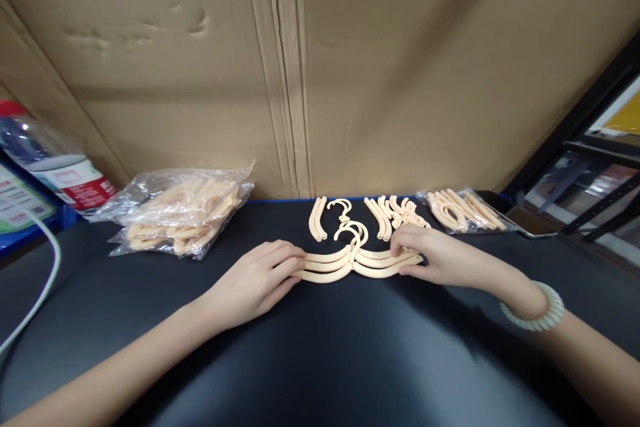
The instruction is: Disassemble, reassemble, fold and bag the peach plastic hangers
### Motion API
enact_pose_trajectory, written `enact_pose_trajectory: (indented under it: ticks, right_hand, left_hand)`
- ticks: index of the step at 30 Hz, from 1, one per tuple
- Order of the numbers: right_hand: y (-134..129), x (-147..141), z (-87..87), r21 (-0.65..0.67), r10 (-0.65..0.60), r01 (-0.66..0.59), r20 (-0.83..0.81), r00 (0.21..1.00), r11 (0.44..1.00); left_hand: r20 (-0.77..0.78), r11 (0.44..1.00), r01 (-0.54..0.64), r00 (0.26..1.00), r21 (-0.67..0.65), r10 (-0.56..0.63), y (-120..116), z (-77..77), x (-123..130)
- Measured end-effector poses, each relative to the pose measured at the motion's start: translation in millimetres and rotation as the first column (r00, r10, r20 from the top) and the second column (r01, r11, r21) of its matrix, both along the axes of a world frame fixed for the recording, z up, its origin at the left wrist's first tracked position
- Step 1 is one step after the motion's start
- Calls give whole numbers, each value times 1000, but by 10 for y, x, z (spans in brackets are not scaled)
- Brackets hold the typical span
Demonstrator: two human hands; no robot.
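Several cream plastic clothes hangers [327, 277] lie nested together on the black table, their curved hooks pointing away from me. My left hand [265, 277] is closed around the left ends of their arms. At the right ends, my right hand [430, 257] pinches the arms between thumb and fingers. Just beyond the hangers lie loose hooks [342, 204]. Two curved hanger arms [317, 219] rest to the left of those hooks. More loose arms [379, 219] and a heap of small cream pieces [403, 211] lie on the right, partly behind my right hand.
A clear bag of cream parts [180, 213] sits at the left, and a smaller bag [463, 210] at the back right. A bottle [60, 160] and white cable [43, 280] are far left. Cardboard [400, 67] stands behind the table [320, 360]; a shelf rack [590, 160] stands right.
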State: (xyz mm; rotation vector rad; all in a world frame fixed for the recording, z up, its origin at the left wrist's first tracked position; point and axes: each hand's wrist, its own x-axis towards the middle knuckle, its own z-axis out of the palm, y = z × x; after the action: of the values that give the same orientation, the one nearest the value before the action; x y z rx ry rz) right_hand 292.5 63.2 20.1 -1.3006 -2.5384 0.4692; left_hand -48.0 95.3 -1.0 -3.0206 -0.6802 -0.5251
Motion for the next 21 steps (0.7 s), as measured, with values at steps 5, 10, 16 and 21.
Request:
enact_pose_trajectory:
  ticks: [5,10,16,21]
  right_hand:
    - [1,-6,2,3,11,-11,-10,1000,1000]
    - [0,0,-10,18,18,-18,-6,1000,1000]
    - [-13,-24,10,33,40,-40,6,999,999]
    - [-23,-53,23,53,27,-28,10,1000,998]
  left_hand:
    - [31,999,-12,999,-52,14,14,-28,-8]
    - [28,998,-14,999,-57,16,21,-39,-10]
    - [60,999,-4,998,-34,6,5,-57,-19]
    - [133,1000,31,991,-5,-30,4,-85,-6]
